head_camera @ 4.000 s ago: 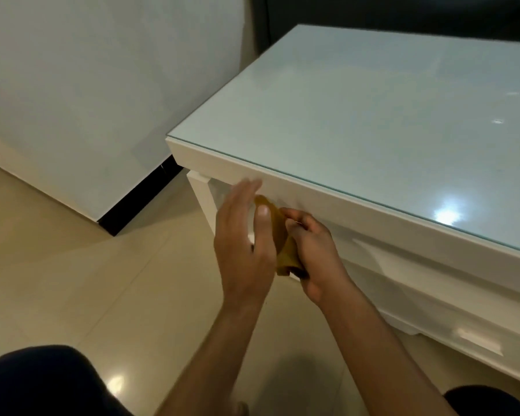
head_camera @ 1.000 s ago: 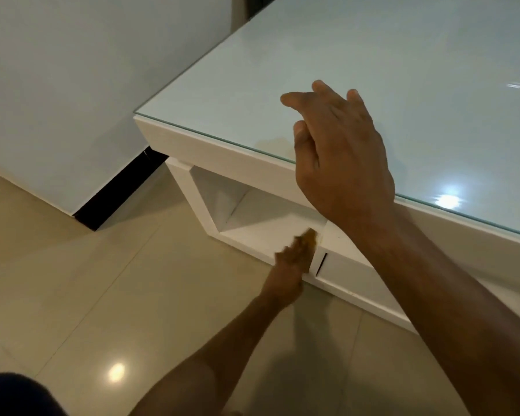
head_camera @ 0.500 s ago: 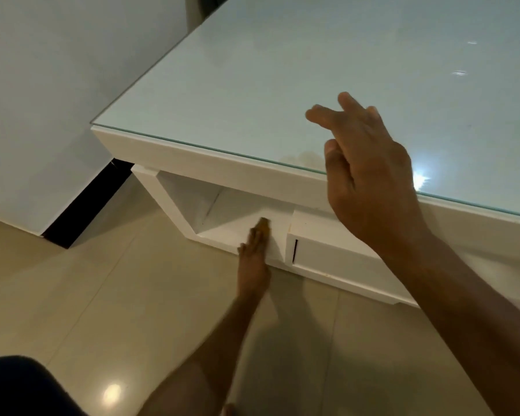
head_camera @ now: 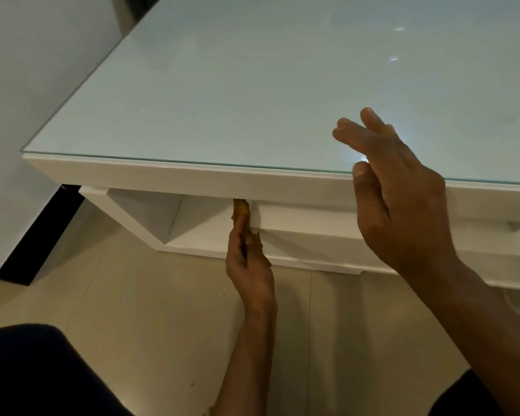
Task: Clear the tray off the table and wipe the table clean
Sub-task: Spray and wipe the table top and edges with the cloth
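Head view: left hand [head_camera: 248, 265] low, fingers closed on yellow cloth [head_camera: 242, 211], pressed to the vertical edge beside the open shelf [head_camera: 198, 232] under the table [head_camera: 222, 85]. Right hand [head_camera: 400, 202] above the table's front edge, fingers spread, empty.

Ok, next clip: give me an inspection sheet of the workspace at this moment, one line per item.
Surface: table has a glossy glass top with light reflections; no tray on the visible part.
Job's things: yellow cloth pressed against the drawer edge beneath the top.
Clutter: nothing seen.
Grips: left hand closed on the cloth; right hand empty, fingers spread above the front edge.
Cables: nothing seen.
Surroundings: beige tiled floor, white wall, open shelf under the top.
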